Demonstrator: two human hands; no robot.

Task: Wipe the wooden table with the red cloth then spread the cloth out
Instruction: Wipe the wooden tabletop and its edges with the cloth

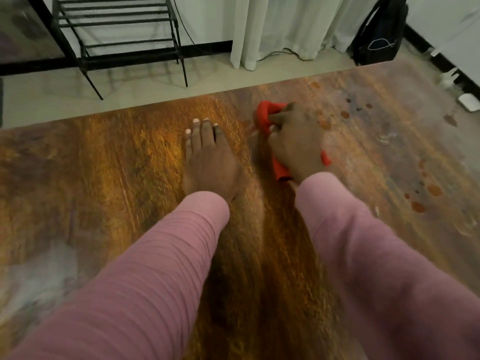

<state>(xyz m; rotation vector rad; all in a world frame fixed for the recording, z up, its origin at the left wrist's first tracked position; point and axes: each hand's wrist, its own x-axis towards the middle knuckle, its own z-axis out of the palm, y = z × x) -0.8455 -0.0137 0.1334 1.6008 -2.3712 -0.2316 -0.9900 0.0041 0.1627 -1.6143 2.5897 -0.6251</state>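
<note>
On the counter (130, 165), near its far edge, the right hand (296, 141) grips the bunched red cloth (263, 114); the left hand (207, 162) rests flat just beside it. Better to sweep firmly toward the brown spots (345, 115) at right, with the left bracing.

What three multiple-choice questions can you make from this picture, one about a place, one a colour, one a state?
1. Where is the red cloth? A on the floor; B in the right hand; C on a chair.
2. What colour are the sleeves? A green; B black; C pink.
3. How is the left hand? A flat on the wooden table; B fisted; C holding a cup.
Answers: B, its fingers curl round the bunched cloth; C, both forearms show pink; A, its fingers lie straight on the wood.
</note>
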